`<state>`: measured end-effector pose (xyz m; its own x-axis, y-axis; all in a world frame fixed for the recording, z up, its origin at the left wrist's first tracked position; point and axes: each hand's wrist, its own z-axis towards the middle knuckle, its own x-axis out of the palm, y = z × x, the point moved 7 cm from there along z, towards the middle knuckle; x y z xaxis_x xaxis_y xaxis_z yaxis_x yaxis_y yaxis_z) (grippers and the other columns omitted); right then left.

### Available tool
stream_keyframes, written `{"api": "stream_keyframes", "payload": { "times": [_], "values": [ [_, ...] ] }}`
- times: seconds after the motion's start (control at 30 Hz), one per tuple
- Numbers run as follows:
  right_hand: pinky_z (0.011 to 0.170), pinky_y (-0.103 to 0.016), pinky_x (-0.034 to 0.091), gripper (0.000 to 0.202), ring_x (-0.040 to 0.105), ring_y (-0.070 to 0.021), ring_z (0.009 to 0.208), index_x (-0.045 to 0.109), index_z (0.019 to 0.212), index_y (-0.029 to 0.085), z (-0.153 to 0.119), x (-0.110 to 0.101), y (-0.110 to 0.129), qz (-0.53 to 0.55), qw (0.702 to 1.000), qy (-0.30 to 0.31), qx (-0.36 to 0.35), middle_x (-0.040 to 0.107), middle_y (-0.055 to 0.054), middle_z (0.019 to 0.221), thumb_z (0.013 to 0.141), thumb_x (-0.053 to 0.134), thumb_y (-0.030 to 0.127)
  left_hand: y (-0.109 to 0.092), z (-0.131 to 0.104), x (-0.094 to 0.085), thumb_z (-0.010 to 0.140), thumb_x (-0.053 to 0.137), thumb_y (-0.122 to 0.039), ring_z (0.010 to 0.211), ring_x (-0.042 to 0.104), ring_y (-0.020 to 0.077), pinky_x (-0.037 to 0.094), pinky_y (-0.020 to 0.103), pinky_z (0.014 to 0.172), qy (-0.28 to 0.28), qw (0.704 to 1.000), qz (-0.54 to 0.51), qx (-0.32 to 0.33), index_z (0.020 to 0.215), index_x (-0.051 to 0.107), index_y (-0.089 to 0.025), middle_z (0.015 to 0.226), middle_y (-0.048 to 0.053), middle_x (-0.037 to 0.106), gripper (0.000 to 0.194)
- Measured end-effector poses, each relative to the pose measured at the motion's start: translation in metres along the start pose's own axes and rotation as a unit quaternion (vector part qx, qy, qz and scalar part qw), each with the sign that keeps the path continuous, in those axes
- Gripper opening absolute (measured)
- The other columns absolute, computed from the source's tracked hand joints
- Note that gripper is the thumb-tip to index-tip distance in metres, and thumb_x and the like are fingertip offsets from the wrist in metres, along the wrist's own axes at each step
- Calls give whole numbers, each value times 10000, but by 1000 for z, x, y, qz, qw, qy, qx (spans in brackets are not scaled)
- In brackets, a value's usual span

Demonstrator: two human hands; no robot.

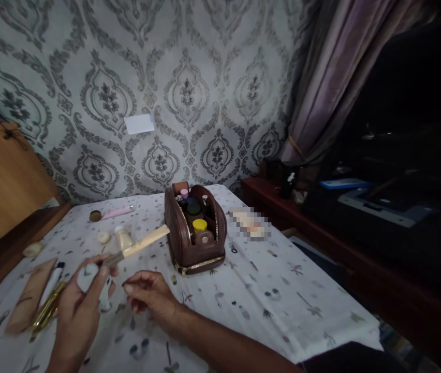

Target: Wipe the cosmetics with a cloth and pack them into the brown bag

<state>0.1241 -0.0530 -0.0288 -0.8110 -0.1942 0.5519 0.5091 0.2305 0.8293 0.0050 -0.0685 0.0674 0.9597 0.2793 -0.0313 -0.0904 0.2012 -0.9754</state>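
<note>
My left hand [84,295] grips a white object [87,275] that has a curved, handle-like part, and a clear and tan strip [146,241] stretches from the fingers toward the bag. Just to its right, my right hand [148,292] has its thumb and fingers pressed together; whatever is between them is too small to make out. Beyond both hands stands an unzipped brown toiletry bag [177,233], holding a yellow-lidded jar [200,226], a dark round lid [194,208] and small bottles. A tube with a cream-coloured body [124,240] lies behind my left hand.
Left on the patterned cloth [244,311] are a tan pouch [30,298], a white tube [51,285] and gold items [47,311]. Farther back lies a pink tube [117,212]. A blurred-out item [249,224] is right of the bag. A dark red shelf edge [261,194] borders the right.
</note>
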Motion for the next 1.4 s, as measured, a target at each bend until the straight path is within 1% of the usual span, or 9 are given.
{"api": "stream_keyframes", "payload": {
  "times": [0.13, 0.23, 0.3, 0.37, 0.47, 0.63, 0.97, 1.17, 1.4],
  "values": [
    [430, -199, 322, 575, 490, -66, 431, 659, 773, 150, -1, 2, 0, -13, 1000, 12, 16, 611, 47, 559, 468, 876, 587, -60, 18, 35, 714, 720, -516, 595, 555, 160, 445, 230, 545, 48, 990, 71, 116, 986, 704, -214, 718, 1, 657, 407],
    [427, -204, 323, 601, 485, -71, 427, 647, 763, 153, -1, 3, -2, -17, 999, 21, 27, 607, 49, 551, 438, 877, 603, -100, 28, 75, 793, 655, -412, 646, 565, 181, 430, 238, 593, 105, 962, 96, 233, 960, 715, -220, 691, 3, 634, 262],
    [435, -207, 331, 609, 481, -69, 422, 646, 773, 152, 0, 3, -4, -19, 999, 23, 32, 606, 51, 557, 431, 881, 599, -114, 34, 108, 849, 586, -324, 691, 585, 189, 431, 254, 652, 169, 935, 115, 288, 987, 700, -219, 730, 9, 644, 208],
    [448, -210, 339, 611, 483, -67, 421, 650, 790, 150, 1, 3, -7, -26, 998, 30, 38, 610, 50, 566, 443, 879, 598, -120, 39, 139, 866, 539, -256, 761, 606, 203, 431, 278, 717, 214, 907, 143, 333, 952, 680, -197, 800, 27, 659, 176],
    [455, -212, 339, 601, 491, -67, 420, 650, 786, 147, 2, 3, -10, -34, 997, 43, 46, 606, 49, 566, 469, 866, 610, -117, 47, 176, 877, 495, -216, 795, 598, 217, 424, 312, 746, 238, 868, 219, 376, 904, 636, -176, 837, 47, 649, 149],
    [459, -215, 349, 598, 500, -70, 433, 647, 746, 150, 2, 5, -10, -49, 996, 59, 53, 590, 49, 562, 460, 852, 633, -103, 54, 216, 871, 509, -168, 864, 600, 248, 441, 342, 762, 259, 831, 303, 389, 909, 594, -185, 910, 80, 643, 94],
    [446, -209, 323, 660, 499, -67, 433, 659, 760, 149, -2, 7, -7, -59, 994, 57, 68, 585, 46, 568, 447, 809, 711, -85, 51, 255, 851, 547, -125, 988, 649, 308, 456, 362, 787, 311, 789, 372, 377, 936, 634, -199, 1024, 123, 692, 142],
    [450, -206, 325, 631, 496, -59, 433, 660, 756, 145, -3, 8, -5, -61, 994, 60, 70, 585, 46, 570, 493, 801, 701, -77, 55, 262, 860, 594, -181, 974, 669, 340, 461, 386, 796, 309, 784, 404, 356, 1022, 630, -189, 1009, 152, 709, 166],
    [446, -202, 323, 632, 502, -60, 433, 678, 782, 135, -3, 7, -7, -60, 994, 60, 71, 590, 42, 569, 501, 805, 687, -80, 55, 262, 879, 581, -244, 1002, 670, 321, 490, 372, 783, 319, 753, 457, 348, 1107, 591, -204, 1058, 134, 711, 232]
  ]
}}
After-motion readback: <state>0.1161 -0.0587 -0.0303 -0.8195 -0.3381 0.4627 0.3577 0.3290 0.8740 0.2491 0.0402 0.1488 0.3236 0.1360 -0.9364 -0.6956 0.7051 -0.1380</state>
